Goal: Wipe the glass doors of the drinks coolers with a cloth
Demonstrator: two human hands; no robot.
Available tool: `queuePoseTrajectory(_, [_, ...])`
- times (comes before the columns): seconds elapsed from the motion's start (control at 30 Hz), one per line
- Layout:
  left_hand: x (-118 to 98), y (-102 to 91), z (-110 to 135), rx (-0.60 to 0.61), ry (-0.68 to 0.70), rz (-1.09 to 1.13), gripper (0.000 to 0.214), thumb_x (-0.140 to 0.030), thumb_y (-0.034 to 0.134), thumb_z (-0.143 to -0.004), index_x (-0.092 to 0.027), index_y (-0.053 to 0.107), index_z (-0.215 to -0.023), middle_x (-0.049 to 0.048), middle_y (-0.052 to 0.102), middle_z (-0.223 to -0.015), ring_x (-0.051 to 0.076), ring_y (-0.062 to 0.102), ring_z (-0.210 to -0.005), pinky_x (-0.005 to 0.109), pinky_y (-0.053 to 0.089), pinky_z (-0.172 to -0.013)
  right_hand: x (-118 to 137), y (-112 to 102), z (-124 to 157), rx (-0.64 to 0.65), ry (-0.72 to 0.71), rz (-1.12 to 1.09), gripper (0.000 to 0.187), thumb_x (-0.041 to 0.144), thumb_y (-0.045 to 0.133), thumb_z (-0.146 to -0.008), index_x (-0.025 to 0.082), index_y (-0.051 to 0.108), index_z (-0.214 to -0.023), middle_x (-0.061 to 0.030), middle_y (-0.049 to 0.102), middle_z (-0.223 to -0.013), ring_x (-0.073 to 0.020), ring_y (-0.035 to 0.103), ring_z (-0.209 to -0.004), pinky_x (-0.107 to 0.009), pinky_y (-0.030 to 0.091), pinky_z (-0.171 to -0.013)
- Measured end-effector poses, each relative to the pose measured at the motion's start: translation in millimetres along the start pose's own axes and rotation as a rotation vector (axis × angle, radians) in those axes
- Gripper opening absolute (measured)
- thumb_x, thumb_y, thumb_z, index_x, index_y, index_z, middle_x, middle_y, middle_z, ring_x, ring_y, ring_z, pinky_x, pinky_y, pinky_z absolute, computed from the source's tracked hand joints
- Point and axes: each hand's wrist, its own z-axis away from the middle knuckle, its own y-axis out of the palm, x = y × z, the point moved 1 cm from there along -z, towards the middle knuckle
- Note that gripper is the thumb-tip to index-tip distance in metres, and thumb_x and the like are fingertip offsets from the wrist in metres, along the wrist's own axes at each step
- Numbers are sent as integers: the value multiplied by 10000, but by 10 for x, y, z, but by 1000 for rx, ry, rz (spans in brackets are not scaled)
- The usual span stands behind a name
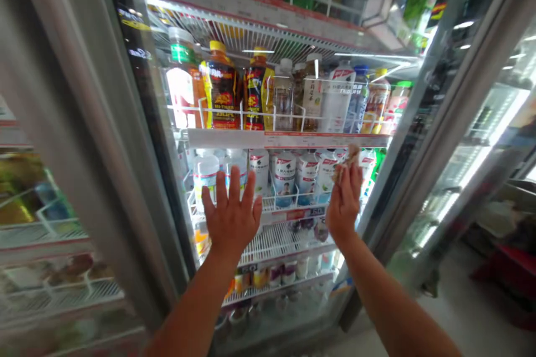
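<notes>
My left hand (230, 209) is raised with its fingers spread, palm forward, at the glass door (272, 321) of a lit drinks fridge. Whether the palm touches the glass I cannot tell. To its right, my right hand (345, 201) is closed around a crumpled light-brown cloth (353, 152), which pokes out above the fingers and at their left side. Behind both hands, white-labelled bottles (285, 175) stand in a row on a wire shelf. Clear bottles (206, 170) show just above the fingers of my left hand.
Dark-labelled bottles with yellow caps (221, 89) fill part of the shelf above. Metal door frames (84, 122) run down the left and right sides. Small cups (262, 277) sit on a lower shelf. A red object (508, 279) lies at the right, blurred.
</notes>
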Motion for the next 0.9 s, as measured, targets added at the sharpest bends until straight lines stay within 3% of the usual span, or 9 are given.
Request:
queuePoseTrajectory(0.1, [31, -90, -117, -24, 2, 6, 735, -324, 588, -999, -265, 233, -1640, 91, 203, -1687, 296, 120, -1577, 542, 88, -1270, 193, 57, 225, 166, -162, -38, 630, 101, 478, -1010, 281, 338, -1598, -74, 408, -1603, -304, 288, -1543, -615, 363, -1230])
queuePoseTrajectory(0.17, [78, -190, -332, -70, -7, 34, 721, -330, 600, -983, -312, 276, -1626, 52, 244, -1682, 300, 201, -1557, 547, 146, -1255, 163, 74, 125, 185, -185, -35, 624, 95, 473, -1010, 295, 355, -1589, -65, 434, -1588, -289, 303, -1539, -602, 368, -1233])
queuePoseTrajectory(0.3, [177, -304, -912, -131, -76, 200, 707, -367, 585, -983, -355, 280, -1620, -72, 125, -1704, 336, 164, -1562, 567, 37, -1275, -106, 57, -403, -76, 80, 10, 581, 151, 431, -1046, 293, 323, -1599, -81, 397, -1609, -247, 294, -1545, -594, 345, -1244])
queuePoseTrajectory(0.4, [187, -228, -1156, -45, -117, 345, 650, -362, 569, -987, -359, 339, -1594, -136, 88, -1688, 343, 35, -1577, 583, -105, -1271, -54, 75, -372, -129, 130, -5, 615, 156, 435, -1044, 290, 264, -1620, -94, 364, -1625, -258, 282, -1548, -605, 345, -1237])
queuePoseTrajectory(0.47, [174, -158, -1178, -19, -116, 362, 628, -338, 572, -985, -346, 374, -1581, -112, 115, -1683, 342, 6, -1577, 617, -114, -1264, 107, 102, -140, 16, -14, -18, 618, 126, 450, -1028, 316, 318, -1602, -63, 303, -1656, -287, 232, -1564, -614, 337, -1239])
queuePoseTrajectory(0.57, [157, -107, -1122, -38, -97, 341, 652, -307, 598, -975, -353, 368, -1583, -96, 121, -1682, 326, 2, -1579, 627, -87, -1270, 224, 107, 44, 224, -234, -21, 642, 90, 454, -1011, 337, 339, -1591, -27, 369, -1628, -279, 275, -1551, -577, 368, -1240])
queuePoseTrajectory(0.77, [156, -122, -1091, 3, -89, 209, 704, -309, 596, -977, -321, 303, -1616, -13, 93, -1698, 348, -22, -1575, 655, -58, -1261, -121, 89, -451, -137, 74, 31, 617, 135, 447, -1041, 343, 295, -1602, -45, 372, -1625, -258, 260, -1558, -637, 292, -1253])
queuePoseTrajectory(0.83, [156, -124, -1095, 9, -78, 178, 703, -319, 585, -987, -305, 287, -1624, 14, 96, -1698, 367, -10, -1573, 679, -27, -1253, -4, 124, -363, -148, 87, 28, 626, 144, 452, -1040, 330, 275, -1610, -51, 325, -1648, -265, 234, -1566, -631, 267, -1263])
queuePoseTrajectory(0.9, [154, -133, -1096, -8, -64, 174, 706, -328, 587, -994, -319, 273, -1626, 1, 102, -1698, 378, 19, -1571, 689, -3, -1248, 229, 168, -176, -23, -17, 6, 642, 124, 470, -1019, 329, 302, -1604, -34, 246, -1678, -283, 193, -1575, -605, 275, -1270])
